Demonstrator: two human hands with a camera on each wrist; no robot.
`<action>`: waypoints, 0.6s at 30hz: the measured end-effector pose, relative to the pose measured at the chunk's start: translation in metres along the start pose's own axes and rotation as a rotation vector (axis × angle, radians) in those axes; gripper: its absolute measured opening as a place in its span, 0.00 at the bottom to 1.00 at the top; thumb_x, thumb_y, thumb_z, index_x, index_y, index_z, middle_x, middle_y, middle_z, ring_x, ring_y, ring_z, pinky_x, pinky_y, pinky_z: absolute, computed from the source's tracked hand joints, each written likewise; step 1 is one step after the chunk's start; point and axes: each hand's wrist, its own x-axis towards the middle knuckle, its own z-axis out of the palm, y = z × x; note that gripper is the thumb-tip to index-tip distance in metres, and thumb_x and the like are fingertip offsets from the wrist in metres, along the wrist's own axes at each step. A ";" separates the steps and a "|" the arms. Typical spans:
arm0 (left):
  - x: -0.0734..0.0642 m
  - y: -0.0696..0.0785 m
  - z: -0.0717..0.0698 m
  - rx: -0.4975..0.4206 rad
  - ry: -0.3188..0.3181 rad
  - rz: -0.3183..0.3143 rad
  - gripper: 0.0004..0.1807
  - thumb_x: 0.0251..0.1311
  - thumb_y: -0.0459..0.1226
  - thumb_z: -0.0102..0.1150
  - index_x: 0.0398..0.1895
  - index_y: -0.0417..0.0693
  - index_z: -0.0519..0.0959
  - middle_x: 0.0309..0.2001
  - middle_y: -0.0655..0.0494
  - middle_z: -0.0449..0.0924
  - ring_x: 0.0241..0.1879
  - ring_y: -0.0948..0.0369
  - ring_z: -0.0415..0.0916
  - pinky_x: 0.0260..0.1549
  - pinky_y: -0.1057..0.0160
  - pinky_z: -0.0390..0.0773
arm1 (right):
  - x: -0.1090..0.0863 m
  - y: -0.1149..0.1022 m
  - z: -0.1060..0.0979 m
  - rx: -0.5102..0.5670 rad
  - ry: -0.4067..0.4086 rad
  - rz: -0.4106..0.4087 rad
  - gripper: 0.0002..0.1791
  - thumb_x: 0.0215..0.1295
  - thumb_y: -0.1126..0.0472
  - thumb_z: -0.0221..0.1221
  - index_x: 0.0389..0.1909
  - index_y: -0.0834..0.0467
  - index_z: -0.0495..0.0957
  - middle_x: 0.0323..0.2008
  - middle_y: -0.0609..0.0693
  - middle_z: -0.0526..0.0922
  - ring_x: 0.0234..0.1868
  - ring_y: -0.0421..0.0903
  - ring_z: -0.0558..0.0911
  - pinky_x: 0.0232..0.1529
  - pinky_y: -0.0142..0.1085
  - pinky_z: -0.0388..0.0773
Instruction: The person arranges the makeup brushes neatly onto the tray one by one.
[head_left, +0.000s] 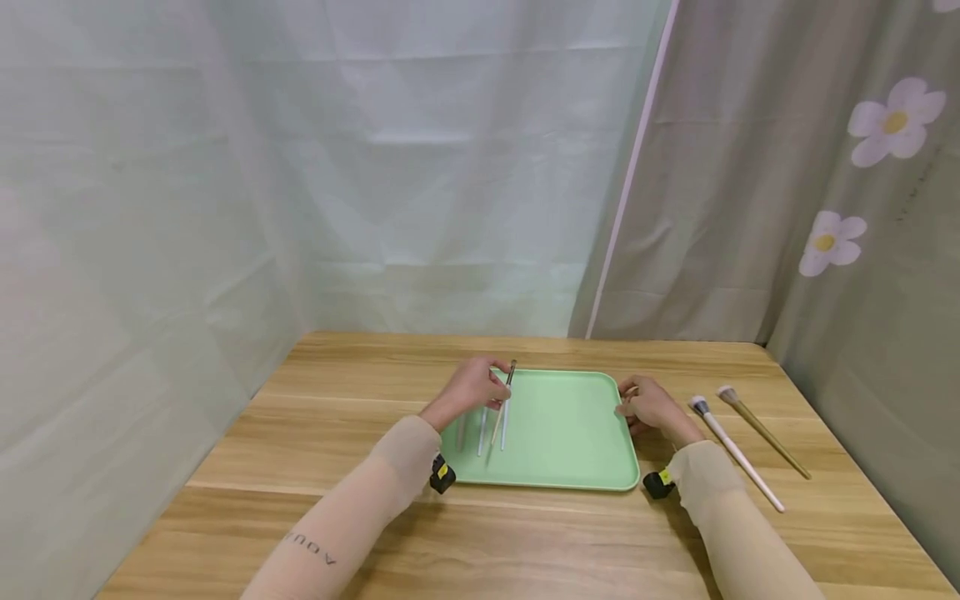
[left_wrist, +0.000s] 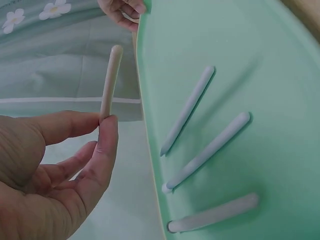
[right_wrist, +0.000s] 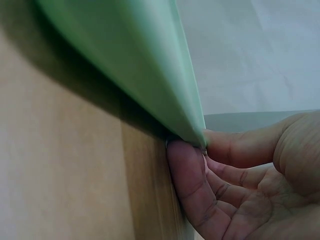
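Both hands in a pinch grip, arms extended forward and converging.
The left forearm (head_left: pixel 352 508) slants up and rightward, the right forearm (head_left: pixel 742 525) up and leftward; pale sleeves (head_left: pixel 408 458) reach to the wrists. Left hand (head_left: pixel 472 387): left thumb (left_wrist: pixel 70 125) and left forefinger (left_wrist: pixel 102 150) oppose at their tips, the remaining fingers bent behind. Right hand (head_left: pixel 649 405), well apart from the left: right thumb (right_wrist: pixel 245 147) and right forefinger (right_wrist: pixel 192 185) close likewise, the other fingers curled inward.
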 end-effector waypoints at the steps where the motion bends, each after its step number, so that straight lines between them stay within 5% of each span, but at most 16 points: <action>1: 0.001 0.000 0.001 0.000 0.000 -0.001 0.24 0.63 0.23 0.66 0.63 0.33 0.77 0.33 0.46 0.83 0.30 0.51 0.87 0.41 0.51 0.89 | 0.000 0.000 0.000 0.000 -0.003 -0.006 0.21 0.69 0.72 0.60 0.59 0.74 0.67 0.39 0.61 0.74 0.31 0.50 0.79 0.28 0.41 0.86; 18: 0.013 -0.003 0.020 0.151 -0.008 -0.028 0.23 0.63 0.28 0.68 0.61 0.35 0.79 0.27 0.51 0.86 0.27 0.57 0.87 0.38 0.60 0.88 | 0.001 0.000 0.003 -0.008 0.004 -0.004 0.21 0.68 0.72 0.60 0.59 0.73 0.68 0.38 0.61 0.75 0.31 0.50 0.79 0.27 0.41 0.86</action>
